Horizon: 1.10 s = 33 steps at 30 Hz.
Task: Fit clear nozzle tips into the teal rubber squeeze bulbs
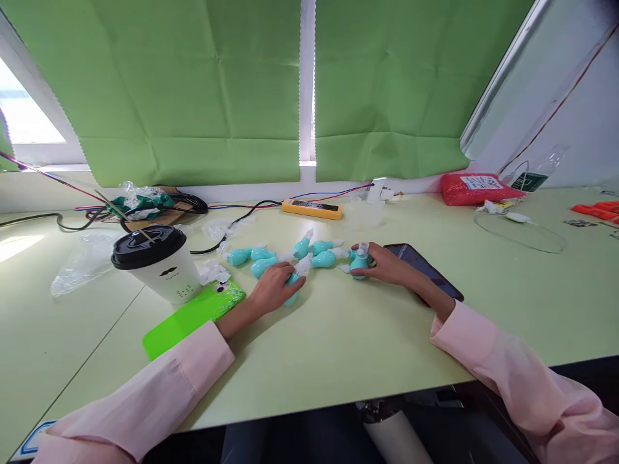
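Several turquoise bulb-shaped pieces with clear tips lie in a loose cluster on the pale green table; one such bulb (238, 257) is at the cluster's left end, and another bulb (323, 259) lies between my hands. My left hand (275, 287) is closed around a turquoise bulb (291, 298) at the near side of the cluster, its clear tip showing by the fingers. To the right, my right hand (380, 264) grips a turquoise bulb (359, 263) between thumb and fingers, its clear tip pointing up. Fingers hide part of both held bulbs.
A lidded paper cup (169, 277) and bright green phone case (193, 319) stand left of my left forearm. A dark phone (430, 274) lies under my right wrist. Behind are an orange device (312, 209), cables, plastic bags and a red packet (478, 189).
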### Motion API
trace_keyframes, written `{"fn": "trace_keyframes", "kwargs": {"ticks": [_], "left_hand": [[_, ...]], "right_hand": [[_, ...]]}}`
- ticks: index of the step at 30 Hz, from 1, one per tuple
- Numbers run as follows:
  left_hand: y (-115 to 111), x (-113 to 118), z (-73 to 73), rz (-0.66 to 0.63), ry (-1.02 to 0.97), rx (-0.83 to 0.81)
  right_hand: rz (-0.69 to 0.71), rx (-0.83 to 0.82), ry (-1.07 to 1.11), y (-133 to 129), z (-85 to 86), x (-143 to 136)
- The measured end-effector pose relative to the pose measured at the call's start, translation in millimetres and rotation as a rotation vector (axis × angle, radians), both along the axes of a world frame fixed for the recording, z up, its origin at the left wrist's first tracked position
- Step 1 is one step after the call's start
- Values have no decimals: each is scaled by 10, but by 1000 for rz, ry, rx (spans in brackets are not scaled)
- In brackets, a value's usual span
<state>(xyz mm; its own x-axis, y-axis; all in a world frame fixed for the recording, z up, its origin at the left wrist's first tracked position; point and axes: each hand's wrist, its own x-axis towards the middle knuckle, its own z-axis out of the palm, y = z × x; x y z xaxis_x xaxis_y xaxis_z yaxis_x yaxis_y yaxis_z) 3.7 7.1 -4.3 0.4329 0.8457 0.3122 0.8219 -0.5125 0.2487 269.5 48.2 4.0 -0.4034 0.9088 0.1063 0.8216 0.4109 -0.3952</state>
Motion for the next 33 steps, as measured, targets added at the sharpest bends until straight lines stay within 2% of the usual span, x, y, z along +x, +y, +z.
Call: {"fn": "trace_keyframes", "kwargs": {"ticks": [8, 12, 18, 20, 23, 25, 28, 30, 33], "left_hand": [[172, 8, -13, 82, -8, -17], [231, 61, -48, 128, 8, 44], [312, 96, -89, 175, -23, 112], [331, 110, -71, 201, 17, 148], [317, 168, -12, 220, 186, 232], [279, 252, 30, 183, 287, 344], [220, 458, 47, 15, 348, 514], [205, 634, 8, -72, 338, 546], [235, 885, -95, -132, 342, 513]], "right_hand": [[-4, 128, -44, 45, -67, 2], [-4, 171, -89, 60, -101, -6], [-80, 200, -95, 41, -93, 16], [-103, 191, -44, 30, -48, 35], [-204, 181, 23, 12, 35, 52], [-245, 191, 69, -7, 72, 42], [-197, 231, 148, -40, 79, -5], [-151, 262, 173, -60, 58, -40], [-150, 304, 181, -79, 24, -70]]}}
